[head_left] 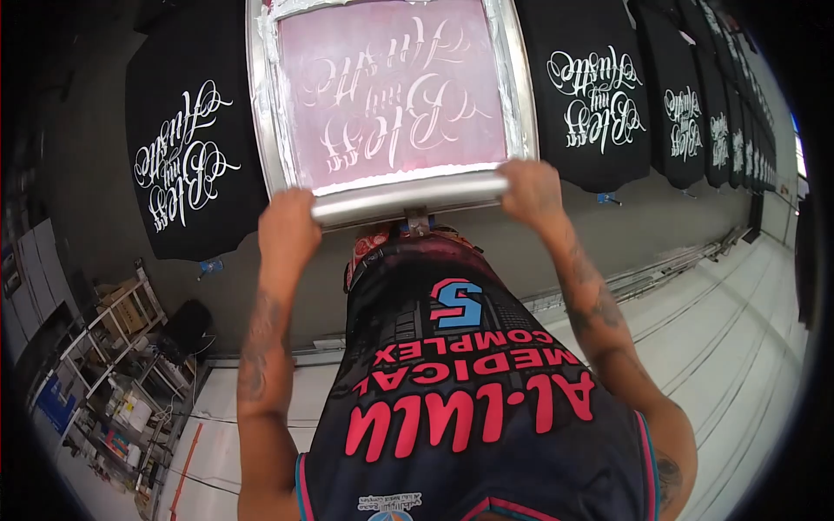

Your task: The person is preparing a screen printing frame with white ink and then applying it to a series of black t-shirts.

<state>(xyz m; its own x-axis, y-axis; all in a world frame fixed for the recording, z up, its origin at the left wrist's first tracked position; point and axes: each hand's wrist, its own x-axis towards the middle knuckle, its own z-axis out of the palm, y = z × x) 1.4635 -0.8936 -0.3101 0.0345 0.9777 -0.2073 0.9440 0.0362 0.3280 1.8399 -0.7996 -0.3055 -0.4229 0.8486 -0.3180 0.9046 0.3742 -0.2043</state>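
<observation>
A silk-screen frame (264, 95) with a silver metal border lies in front of me, white tape and ink smears along its inner edges. Its pinkish mesh (304, 130) carries pale script lettering. Across the near end of the screen runs a long silver squeegee (408, 198), with a thin line of white ink along its far side. My left hand (289, 230) is closed round its left end, and my right hand (532, 198) grips the right end. Both hands' fingertips are partly hidden. What lies under the screen is mostly hidden.
Black T-shirts with white script lie on both sides: one shirt (187, 130) at left, another (582, 26) at right, with several more in a row beyond. A metal rail (643, 280) runs along the near right. A cluttered shelf rack (113, 373) stands at lower left.
</observation>
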